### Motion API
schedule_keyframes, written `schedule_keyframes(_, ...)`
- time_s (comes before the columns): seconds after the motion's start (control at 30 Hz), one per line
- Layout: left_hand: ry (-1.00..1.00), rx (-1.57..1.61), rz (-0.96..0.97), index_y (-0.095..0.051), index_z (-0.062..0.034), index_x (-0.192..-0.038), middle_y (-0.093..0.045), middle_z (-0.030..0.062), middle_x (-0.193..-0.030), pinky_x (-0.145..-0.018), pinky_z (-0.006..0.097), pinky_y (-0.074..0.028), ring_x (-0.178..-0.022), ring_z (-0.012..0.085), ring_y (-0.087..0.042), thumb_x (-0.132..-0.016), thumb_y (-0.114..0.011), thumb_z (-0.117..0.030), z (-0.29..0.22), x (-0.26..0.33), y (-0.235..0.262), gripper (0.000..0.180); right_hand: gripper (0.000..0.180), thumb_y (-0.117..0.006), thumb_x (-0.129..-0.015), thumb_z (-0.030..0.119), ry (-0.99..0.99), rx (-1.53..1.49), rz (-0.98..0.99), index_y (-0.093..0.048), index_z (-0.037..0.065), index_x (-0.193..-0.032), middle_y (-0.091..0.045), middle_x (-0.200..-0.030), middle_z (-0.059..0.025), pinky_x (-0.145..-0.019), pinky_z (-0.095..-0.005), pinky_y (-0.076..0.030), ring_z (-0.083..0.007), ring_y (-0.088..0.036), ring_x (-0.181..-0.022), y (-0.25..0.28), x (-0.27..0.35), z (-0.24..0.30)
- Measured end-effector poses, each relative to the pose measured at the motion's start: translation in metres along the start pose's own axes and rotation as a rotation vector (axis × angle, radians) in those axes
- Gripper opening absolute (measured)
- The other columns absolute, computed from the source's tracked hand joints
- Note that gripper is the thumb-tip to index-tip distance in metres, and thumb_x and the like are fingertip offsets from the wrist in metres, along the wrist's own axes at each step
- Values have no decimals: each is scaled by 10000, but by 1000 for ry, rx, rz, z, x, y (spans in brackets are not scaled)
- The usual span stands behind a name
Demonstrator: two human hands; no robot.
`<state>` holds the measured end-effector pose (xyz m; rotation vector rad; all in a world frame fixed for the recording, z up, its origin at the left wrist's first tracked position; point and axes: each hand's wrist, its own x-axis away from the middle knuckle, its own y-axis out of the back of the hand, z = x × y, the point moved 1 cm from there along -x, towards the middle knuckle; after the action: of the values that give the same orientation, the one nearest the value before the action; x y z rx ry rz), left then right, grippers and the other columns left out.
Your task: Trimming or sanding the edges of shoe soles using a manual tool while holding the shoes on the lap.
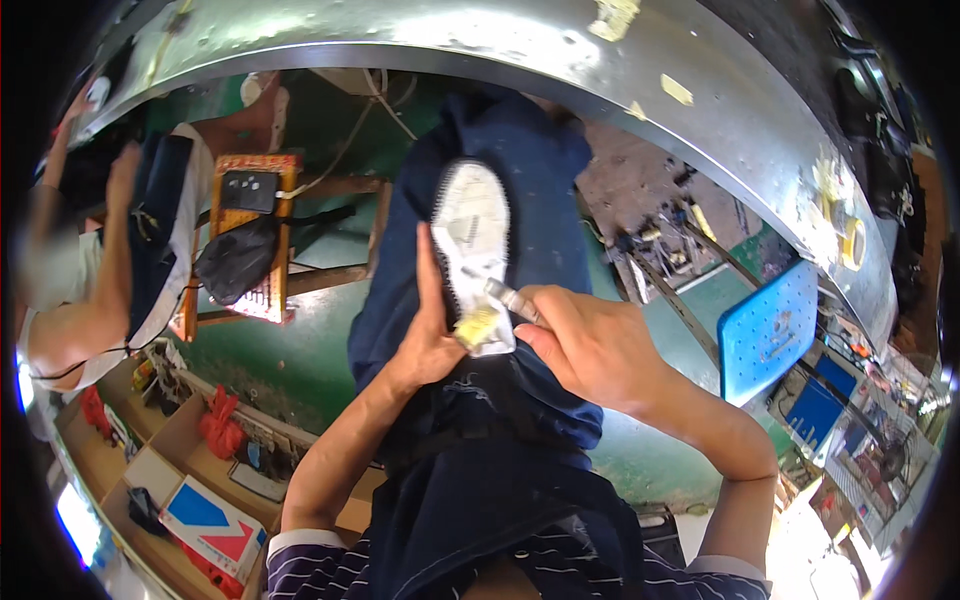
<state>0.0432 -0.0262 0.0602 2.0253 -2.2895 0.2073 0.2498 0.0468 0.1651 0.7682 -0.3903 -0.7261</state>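
Observation:
A shoe (470,225) lies bottom up on my dark blue apron, its pale underside facing me with a dark toothed edge round it. My left hand (432,345) grips the shoe from the left near its heel end, thumb stretched along the side. A yellow piece (476,326), smeared by motion, sits at the heel end by the left fingers. My right hand (580,340) is closed round a slim grey metallic hand tool (514,301), its tip over the underside near the heel. The tool's exact kind does not show. The shoe's upper is hidden beneath.
A metal workbench (480,45) curves across the far side. Left of my lap stands an orange-framed stool (262,165) bearing a phone and a black bag (240,260). Another person (110,240) sits at the far left. A blue perforated stool (768,332) stands right.

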Motion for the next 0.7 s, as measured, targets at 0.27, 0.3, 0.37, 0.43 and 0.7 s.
schedule_keyframes(0.27, 117, 432, -155, -105, -63, -1636, -421, 151, -1556, -1183, 375, -343, -1404, 247, -456, -977, -651, -141, -6, -26, 7, 860, 286, -490, -1074, 298, -563, -452, 498, -540, 18, -1111, -734, -941, -141, -649, -380, -552, -266, -720, -816, 7, -24, -16)
schedule_keyframes(0.3, 234, 771, -233, -195, -60, -1629, -467, 140, -1529, -1174, 374, -357, -1390, 228, -475, -1046, -539, -140, -4, -35, 8, 681, 286, -490, -1074, 298, -570, -449, 494, -540, 18, -1111, -734, -941, -141, -649, -380, -552, -266, -720, -816, 10, -27, -19)
schedule_keyframes(0.37, 317, 656, -318, -293, -73, -1595, -492, 130, -1514, -1147, 392, -417, -1357, 237, -519, -1098, -381, -142, -6, -36, 3, 509, 318, -453, -1088, 322, -552, -772, 452, -534, 19, -1142, -731, -957, -163, -670, -361, -548, -255, -721, -847, 12, -30, -26)
schedule_keyframes(0.43, 188, 616, -192, -290, -68, -1592, -489, 136, -1516, -1143, 388, -427, -1339, 249, -540, -1099, -358, -130, -17, -33, 12, 501, 320, -444, -1088, 305, -313, -654, 412, -511, -5, -1130, -724, -941, -213, -671, -446, -537, -342, -714, -841, 2, -40, -25)
schedule_keyframes(0.7, 289, 270, -344, -284, 22, -1568, -494, 174, -1492, -1163, 356, -356, -1387, 235, -469, -988, -369, -28, -11, -42, -1, 588, 273, -487, -1075, 285, -506, -588, 10, -512, 16, -1033, -628, -647, -196, -596, -504, -490, -413, -646, -627, -61, -15, -9)
